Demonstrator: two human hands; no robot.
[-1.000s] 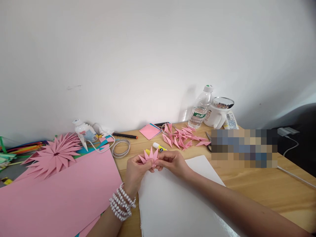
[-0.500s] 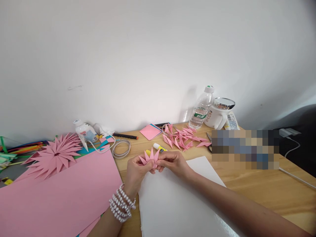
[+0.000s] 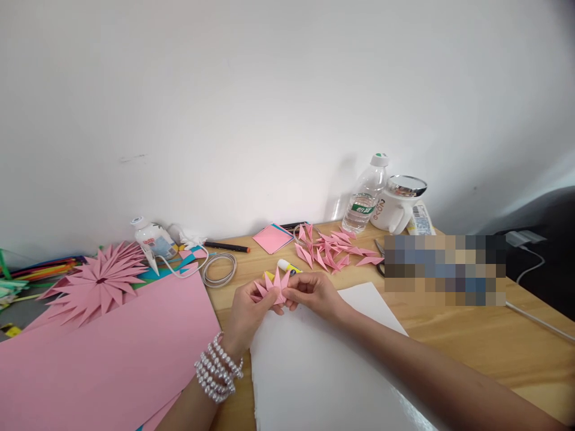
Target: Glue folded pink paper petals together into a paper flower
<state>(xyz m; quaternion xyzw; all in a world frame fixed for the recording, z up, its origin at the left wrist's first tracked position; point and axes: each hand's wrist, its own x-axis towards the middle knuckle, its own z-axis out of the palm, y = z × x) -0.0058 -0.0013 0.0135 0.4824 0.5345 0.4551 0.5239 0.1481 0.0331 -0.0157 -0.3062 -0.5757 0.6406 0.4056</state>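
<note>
From my distant post, looking through the head camera, I see both hands at a pink folded-paper fan with pointed tips point(image 3: 277, 282). It is held just above the far edge of a large flat white sheet point(image 3: 323, 365) on the wooden surface point(image 3: 498, 341). My left hand point(image 3: 250, 304) has its grip pinched on the fan's left and lower part, thumb in front. My right hand point(image 3: 315, 293) has its grip pinching the fan's right end between thumb and fingers.

As for containers, a clear plastic bottle with a green label point(image 3: 366, 194) stands near the wall and holds clear liquid; I cannot make out the level. Just beside it is a white mug with a shiny silver top point(image 3: 390, 211), its contents hidden from me. Over on the left, a small white bottle with a printed label point(image 3: 157, 239) is opaque, so I cannot tell what is inside. A white-and-yellow tube point(image 3: 290, 266) lies just beyond the fan, near a loose pile of pink folded-paper points point(image 3: 335, 246).
</note>
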